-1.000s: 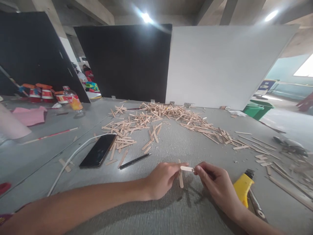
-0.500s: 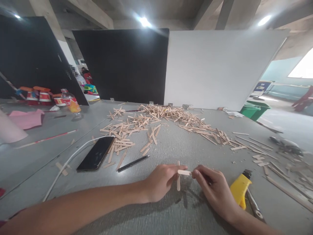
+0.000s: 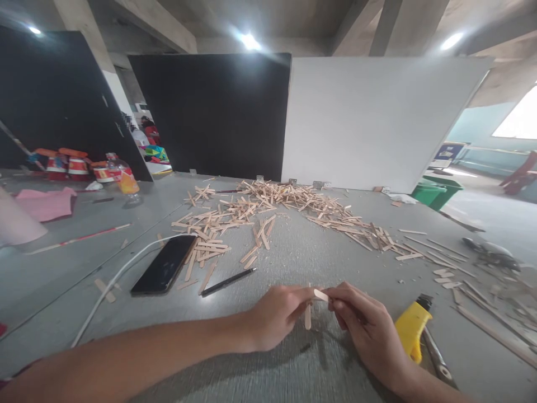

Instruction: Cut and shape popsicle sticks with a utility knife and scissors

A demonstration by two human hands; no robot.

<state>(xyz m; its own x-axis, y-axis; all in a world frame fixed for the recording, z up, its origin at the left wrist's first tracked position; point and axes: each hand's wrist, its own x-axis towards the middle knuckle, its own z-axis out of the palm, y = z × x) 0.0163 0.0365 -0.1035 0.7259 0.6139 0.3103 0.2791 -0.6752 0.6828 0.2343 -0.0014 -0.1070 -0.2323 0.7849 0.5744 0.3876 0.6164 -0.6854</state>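
Partly hidden, crossed sticks (image 3: 309, 313) sit pinched between left hand (image 3: 274, 313) and right hand (image 3: 361, 322).

black panel (image 3: 218, 112), white panel (image 3: 369, 117), ceiling lights (image 3: 249, 40)

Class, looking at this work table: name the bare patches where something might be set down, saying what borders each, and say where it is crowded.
Bare grey table lies between the pencil, the stick pile and the hands. Another open strip runs left of the phone and its white cable. Crowded: the far middle under sticks, and the right edge by the yellow tool with scraps.
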